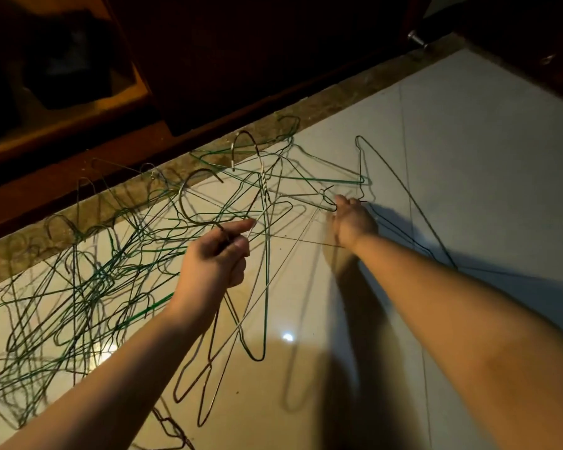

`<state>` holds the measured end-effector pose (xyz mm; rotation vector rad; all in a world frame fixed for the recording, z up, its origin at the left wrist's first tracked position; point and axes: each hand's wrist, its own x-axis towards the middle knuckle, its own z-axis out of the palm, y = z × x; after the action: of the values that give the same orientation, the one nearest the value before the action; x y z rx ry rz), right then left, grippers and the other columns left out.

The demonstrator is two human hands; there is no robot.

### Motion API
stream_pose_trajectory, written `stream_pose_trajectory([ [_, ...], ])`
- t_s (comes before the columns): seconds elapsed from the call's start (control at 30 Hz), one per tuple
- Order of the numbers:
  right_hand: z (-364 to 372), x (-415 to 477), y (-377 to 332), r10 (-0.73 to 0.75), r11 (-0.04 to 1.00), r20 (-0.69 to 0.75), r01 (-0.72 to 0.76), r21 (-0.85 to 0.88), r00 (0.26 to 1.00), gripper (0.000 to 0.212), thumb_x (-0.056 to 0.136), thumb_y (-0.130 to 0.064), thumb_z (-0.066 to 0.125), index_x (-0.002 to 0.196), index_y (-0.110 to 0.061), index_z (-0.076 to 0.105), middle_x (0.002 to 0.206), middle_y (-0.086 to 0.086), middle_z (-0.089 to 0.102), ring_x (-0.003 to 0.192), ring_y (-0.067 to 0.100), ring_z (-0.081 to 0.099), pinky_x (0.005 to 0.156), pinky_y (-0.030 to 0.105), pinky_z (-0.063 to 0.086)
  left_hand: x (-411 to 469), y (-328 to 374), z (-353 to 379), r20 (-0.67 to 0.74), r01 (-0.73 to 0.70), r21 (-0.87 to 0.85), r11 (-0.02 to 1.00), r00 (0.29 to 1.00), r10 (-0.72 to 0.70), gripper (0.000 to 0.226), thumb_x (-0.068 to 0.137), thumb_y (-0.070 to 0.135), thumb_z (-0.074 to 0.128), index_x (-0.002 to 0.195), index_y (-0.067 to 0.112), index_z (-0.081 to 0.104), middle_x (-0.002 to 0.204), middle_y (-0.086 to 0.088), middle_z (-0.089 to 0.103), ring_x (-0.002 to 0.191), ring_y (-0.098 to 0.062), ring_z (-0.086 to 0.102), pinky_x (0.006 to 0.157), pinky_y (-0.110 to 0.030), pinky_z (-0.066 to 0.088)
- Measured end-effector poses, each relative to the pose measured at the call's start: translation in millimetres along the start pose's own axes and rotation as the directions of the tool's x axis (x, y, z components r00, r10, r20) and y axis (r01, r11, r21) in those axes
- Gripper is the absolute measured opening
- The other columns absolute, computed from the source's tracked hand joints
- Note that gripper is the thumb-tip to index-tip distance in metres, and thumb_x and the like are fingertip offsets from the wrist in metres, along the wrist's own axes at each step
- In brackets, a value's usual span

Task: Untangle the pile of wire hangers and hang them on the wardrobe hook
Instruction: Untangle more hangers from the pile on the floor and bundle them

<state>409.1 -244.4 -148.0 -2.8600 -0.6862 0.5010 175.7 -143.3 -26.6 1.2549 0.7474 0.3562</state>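
A tangled pile of green and silver wire hangers [88,280] sprawls over the pale tiled floor on the left and centre. My left hand [215,261] is closed around the necks of a few hangers, whose bodies [260,319] hang down below it, with the index finger pointing right. My right hand [351,222] reaches forward and grips the hook of a dark wire hanger [413,203] that lies on the floor to the right. No wardrobe hook is visible.
A dark wooden wardrobe [241,60] stands at the top, with an open compartment [62,66] at the upper left. A speckled stone strip [182,177] runs along its base. A metal knob [416,39] sticks out at the upper right. A chain [173,427] lies at the bottom.
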Motion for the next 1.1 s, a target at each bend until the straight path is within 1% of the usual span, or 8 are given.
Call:
stream_pose_trajectory([
  [0.1,-6.0,8.5,-2.2,0.052,0.999,0.083,-0.051,-0.018,0.995,0.031,0.095,-0.018,0.037,0.124,-0.012,0.048,0.126,0.017,0.054,0.114,0.033,0.053,0.09,0.034,0.043,1.6,-2.4,-5.6,-0.005,0.013,-0.027,1.0,1.0,-0.013,0.029,0.092,-0.008,0.04,0.102,0.01,0.061,0.06,0.003,0.037,0.049,-0.008,0.026,0.045,-0.019,0.02],
  [0.27,-7.7,2.7,2.7,0.045,0.978,-0.039,-0.036,0.205,0.998,0.025,0.096,-0.014,0.041,0.107,-0.008,0.062,0.112,0.016,0.062,0.105,0.029,0.058,0.082,0.025,0.041,5.9,-4.6,-4.4,-0.094,-0.007,0.051,0.999,0.996,0.012,0.031,0.093,-0.006,0.041,0.099,0.016,0.062,0.059,0.004,0.038,0.048,-0.006,0.032,0.045,-0.019,0.025],
  [0.6,-4.1,-19.5,17.9,0.105,0.938,-0.132,-0.054,0.342,0.986,0.038,0.084,-0.049,0.06,0.094,-0.012,0.056,0.089,0.007,0.056,0.08,0.022,0.049,0.067,0.025,0.032,7.3,1.6,19.5,-0.1,-0.034,0.075,0.997,0.994,0.042,0.031,0.094,-0.004,0.041,0.098,0.02,0.061,0.064,0.003,0.04,0.045,-0.001,0.034,0.044,-0.016,0.028],
  [0.77,-2.9,-23.5,21.3,0.112,0.943,-0.148,-0.058,0.327,0.983,0.028,0.087,-0.039,0.06,0.099,-0.014,0.056,0.102,0.01,0.061,0.08,0.022,0.047,0.068,0.024,0.032,1.0,-4.4,19.9,-0.063,-0.004,0.068,0.998,0.998,0.008,0.031,0.094,-0.004,0.041,0.1,0.017,0.063,0.064,0.002,0.041,0.046,-0.004,0.033,0.043,-0.016,0.028],
  [0.9,2.6,-21.3,16.7,0.088,0.933,0.012,-0.087,0.349,0.996,0.041,0.09,-0.031,0.057,0.127,-0.014,0.049,0.128,0.014,0.054,0.113,0.03,0.053,0.086,0.028,0.039,-1.8,-2.2,21.7,0.001,-0.011,0.066,0.998,1.0,0.011,0.033,0.093,-0.006,0.041,0.096,0.018,0.063,0.063,0.001,0.039,0.046,-0.005,0.03,0.042,-0.017,0.025],
  [0.97,2.8,-18.7,11.8,0.102,0.865,0.079,-0.128,0.485,0.992,0.045,0.093,-0.025,0.055,0.134,-0.01,0.044,0.134,0.014,0.051,0.122,0.028,0.048,0.093,0.023,0.038,-2.0,2.4,23.7,0.031,-0.023,0.043,0.999,0.999,0.022,0.033,0.093,-0.007,0.04,0.095,0.017,0.063,0.062,0.0,0.036,0.045,-0.005,0.028,0.043,-0.017,0.023],
  [1.03,0.6,-15.6,8.8,0.151,0.736,0.114,-0.189,0.65,0.982,0.039,0.095,-0.015,0.05,0.133,-0.008,0.047,0.133,0.015,0.052,0.116,0.023,0.051,0.08,0.009,0.039,-1.1,6.9,24.8,0.05,-0.038,0.021,0.999,0.998,0.037,0.033,0.093,-0.007,0.039,0.095,0.016,0.062,0.063,-0.001,0.033,0.044,-0.005,0.028,0.043,-0.017,0.022],
  [1.1,-4.7,-13.6,6.0,0.219,0.705,0.078,-0.213,0.676,0.973,0.036,0.093,-0.008,0.047,0.128,-0.008,0.05,0.127,0.014,0.056,0.11,0.024,0.054,0.075,0.013,0.041,0.2,9.2,24.2,0.049,-0.045,0.018,0.999,0.998,0.044,0.033,0.093,-0.006,0.04,0.096,0.017,0.062,0.062,0.001,0.036,0.045,-0.005,0.028,0.045,-0.019,0.022],
])
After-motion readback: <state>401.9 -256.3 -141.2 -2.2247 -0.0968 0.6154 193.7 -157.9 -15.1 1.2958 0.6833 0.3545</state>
